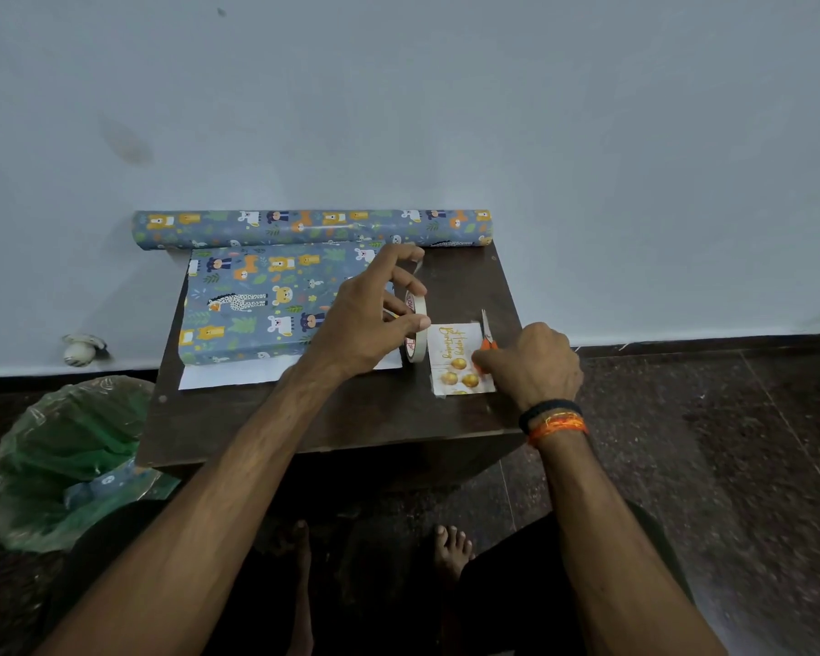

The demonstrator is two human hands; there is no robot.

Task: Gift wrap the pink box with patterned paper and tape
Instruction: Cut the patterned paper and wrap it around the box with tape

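Observation:
The box [256,305] lies on the small dark table [266,428], covered in blue animal-patterned paper, with a white paper flap [237,374] sticking out along its near side. No pink shows. My left hand [375,319] holds a roll of tape [416,329] upright just right of the box, thumb on the roll, fingers pinching the tape end above it. My right hand [531,366] grips the orange handles of the scissors [486,333], whose blades point away from me.
A roll of the same paper [311,228] lies along the table's far edge against the wall. A birthday card [460,359] with gold balloons lies under my right hand. A bin with a green bag [67,461] stands left of the table. My bare feet show below.

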